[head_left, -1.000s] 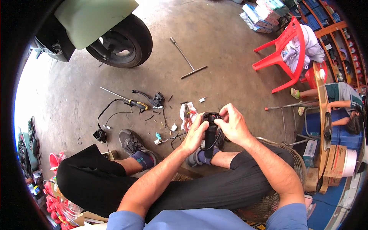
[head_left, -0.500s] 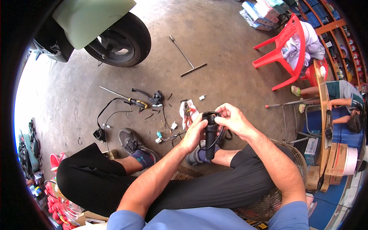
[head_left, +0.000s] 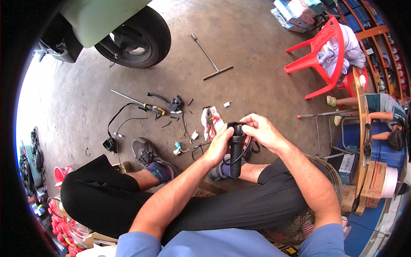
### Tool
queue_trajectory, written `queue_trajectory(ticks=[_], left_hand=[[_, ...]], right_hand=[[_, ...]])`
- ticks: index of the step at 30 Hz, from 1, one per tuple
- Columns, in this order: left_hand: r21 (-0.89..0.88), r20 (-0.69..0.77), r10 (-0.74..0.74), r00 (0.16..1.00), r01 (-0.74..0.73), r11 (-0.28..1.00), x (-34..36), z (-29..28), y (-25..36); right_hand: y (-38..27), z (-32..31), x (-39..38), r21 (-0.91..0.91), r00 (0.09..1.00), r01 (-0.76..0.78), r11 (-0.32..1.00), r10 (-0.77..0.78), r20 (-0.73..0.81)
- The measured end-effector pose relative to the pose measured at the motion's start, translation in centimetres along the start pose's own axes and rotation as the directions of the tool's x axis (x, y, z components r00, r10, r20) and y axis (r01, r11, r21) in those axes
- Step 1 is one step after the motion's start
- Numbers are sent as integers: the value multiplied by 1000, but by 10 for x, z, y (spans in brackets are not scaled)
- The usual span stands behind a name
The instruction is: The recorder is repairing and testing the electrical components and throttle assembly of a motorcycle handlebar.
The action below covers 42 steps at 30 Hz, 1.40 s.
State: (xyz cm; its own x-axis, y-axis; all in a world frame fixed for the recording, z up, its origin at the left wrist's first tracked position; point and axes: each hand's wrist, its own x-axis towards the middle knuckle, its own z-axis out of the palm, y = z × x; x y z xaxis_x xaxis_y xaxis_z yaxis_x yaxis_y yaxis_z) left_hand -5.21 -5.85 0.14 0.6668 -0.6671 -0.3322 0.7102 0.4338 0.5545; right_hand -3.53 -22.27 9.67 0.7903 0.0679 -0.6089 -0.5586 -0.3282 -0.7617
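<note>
Between my shoes and in front of my knees, a black handlebar grip hangs upright, with a housing at its top and a cable looping beside it. My left hand is closed round the upper left side, thumb against the housing. On the other side my right hand pinches the top of the same grip with thumb and fingers. Just beyond the hands, pliers lie on a red-stained white cloth. Wires with a teal and white connector run on the floor toward my left hand.
A screwdriver, a brake lever assembly and a black switch housing lie at left. Farther off are a T-handle wrench and a scooter wheel. At right stand a red chair and a table with a person beside it.
Both hands stay on the grip. My right thumb has shifted slightly at the top of the housing, and the view has moved a little.
</note>
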Motion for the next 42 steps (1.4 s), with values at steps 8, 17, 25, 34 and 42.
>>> queue_trajectory(ticks=[8,17,25,34,42], left_hand=[[99,-45,39,998,-34,995,-4,10,8],[233,-24,174,984,-164,958,-6,10,10],[214,-86,84,993,-64,975,0,5,1],[161,-118,38,992,-19,987,0,8,-2],[419,-46,306,951,-259,870,2,5,-9]], right_hand=[[1,-4,1,-1,998,-5,1000,5,55],[0,-8,0,37,991,71,997,-75,108],[0,-4,1,-59,999,48,997,-47,16],[1,0,2,-114,1000,13,993,-10,26],[5,-2,3,-191,995,92,977,-85,43]])
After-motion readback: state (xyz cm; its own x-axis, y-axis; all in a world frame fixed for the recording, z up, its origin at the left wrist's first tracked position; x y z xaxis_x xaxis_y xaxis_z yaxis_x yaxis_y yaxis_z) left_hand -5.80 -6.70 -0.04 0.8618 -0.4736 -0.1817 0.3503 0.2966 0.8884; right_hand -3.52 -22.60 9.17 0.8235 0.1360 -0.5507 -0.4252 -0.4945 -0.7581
